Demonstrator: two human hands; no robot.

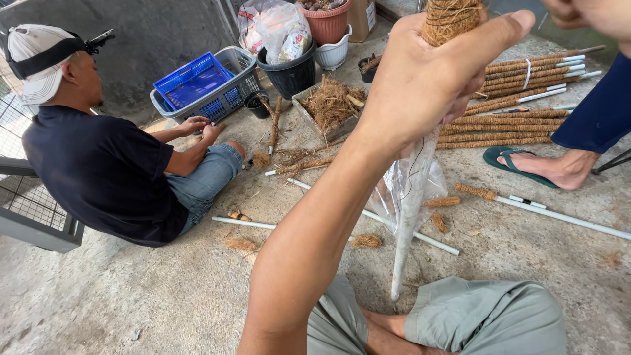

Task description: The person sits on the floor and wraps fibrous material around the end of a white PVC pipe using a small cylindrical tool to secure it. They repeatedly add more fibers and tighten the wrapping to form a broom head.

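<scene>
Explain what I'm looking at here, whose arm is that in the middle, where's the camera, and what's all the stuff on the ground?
There is one picture, taken by a camera worn on a person's head and looking down, so the big arm in the middle is that person's own. Their left hand grips a pole wrapped in brown coir fibre; its white lower end, inside a clear plastic sleeve, reaches the concrete floor. Their right hand only peeks in at the top right corner, so what it does cannot be told. On the floor lie white pipes, a stack of finished fibre-wrapped poles, a tray of loose fibre, pots and a blue basket. A second person in a dark shirt sits at the left, and someone's sandalled foot shows at the right.
</scene>
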